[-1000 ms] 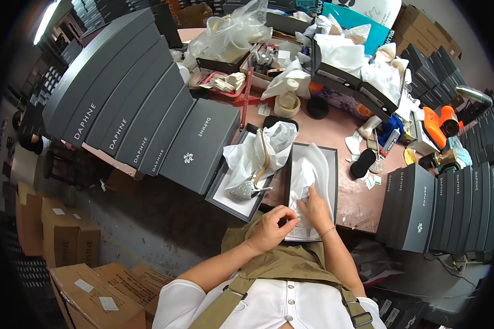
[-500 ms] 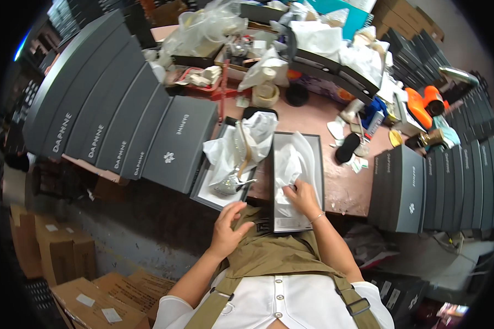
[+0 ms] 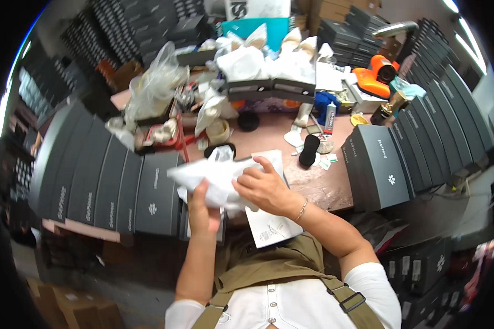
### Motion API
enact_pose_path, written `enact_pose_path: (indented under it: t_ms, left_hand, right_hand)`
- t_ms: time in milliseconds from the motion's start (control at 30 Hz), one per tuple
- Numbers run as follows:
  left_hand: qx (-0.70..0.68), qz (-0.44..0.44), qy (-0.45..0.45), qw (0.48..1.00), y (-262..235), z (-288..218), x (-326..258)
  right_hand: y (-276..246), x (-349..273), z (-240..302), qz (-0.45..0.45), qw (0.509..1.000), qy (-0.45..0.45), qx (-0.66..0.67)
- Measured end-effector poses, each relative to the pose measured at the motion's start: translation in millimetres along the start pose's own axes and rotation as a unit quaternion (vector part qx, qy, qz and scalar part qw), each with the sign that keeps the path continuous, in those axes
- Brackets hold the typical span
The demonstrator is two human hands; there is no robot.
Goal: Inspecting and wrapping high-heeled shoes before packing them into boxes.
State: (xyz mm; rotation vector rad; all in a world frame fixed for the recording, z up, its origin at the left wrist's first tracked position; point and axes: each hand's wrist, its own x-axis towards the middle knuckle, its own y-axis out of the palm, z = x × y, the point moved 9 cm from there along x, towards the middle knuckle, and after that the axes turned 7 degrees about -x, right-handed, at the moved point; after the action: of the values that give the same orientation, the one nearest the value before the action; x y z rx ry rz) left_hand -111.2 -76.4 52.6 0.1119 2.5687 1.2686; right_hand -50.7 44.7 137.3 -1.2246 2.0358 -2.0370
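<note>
Below the lens: an apron [image 3: 280, 257] over a white shirt, with both my forearms reaching up past it.
Left hand [image 3: 203, 211]: I have it closed on the bundle's near left part, by the look of it. The thumb stands up along the tissue; the other fingers are hidden.
Right hand [image 3: 266, 189]: half curled over the bundle's right part, index finger lifted clear. I cannot tell whether its thumb pinches anything.
Bundle [image 3: 214, 181]: white tissue, raised between my hands above the near table edge, its pointed end to the left (too blurred for me to read any shape inside).
Panel [image 3: 274, 230]: white and printed, under my right wrist, seeming to jut past the table edge over the apron.
Slip risk: tissue is slick, so a loose left hold could let the contents slide out or the pointed end unwrap.
Knock risk: a low right forearm could catch the panel and tip it, given that overhang.
Table [image 3: 326, 192]: pink, with a black pad [image 3: 309, 151] right of my right hand and tape [image 3: 218, 131] beyond the bundle.
Sides: grey boxes in rows, left [image 3: 88, 181] and right [image 3: 379, 164].
Far side: tissue-stuffed boxes [image 3: 250, 89] in the middle, a clear bag [image 3: 159, 82] leftward, an orange tool [image 3: 373, 82] rightward.
</note>
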Motion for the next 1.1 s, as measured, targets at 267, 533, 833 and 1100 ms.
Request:
enact_pose_path:
  t_ms: [267,533,833,1100]
  left_hand:
    - [-0.101,-0.084,-0.020,0.991,-66,35,13]
    - [-0.062,-0.026,-0.050,0.996,-55,4,-19]
    - [0.117,0.074,-0.103,0.985,-63,5,-95]
    - [0.294,0.076,-0.001,0.953,-88,-63,-51]
  right_hand:
    - [36,-55,86,-0.033,0.938,0.182,0.293]
    - [-7,-111,-70,-0.080,0.774,0.349,0.522]
    - [47,-119,35,0.099,0.653,0.320,0.679]
    - [21,-185,-33,-0.075,0.561,0.484,0.668]
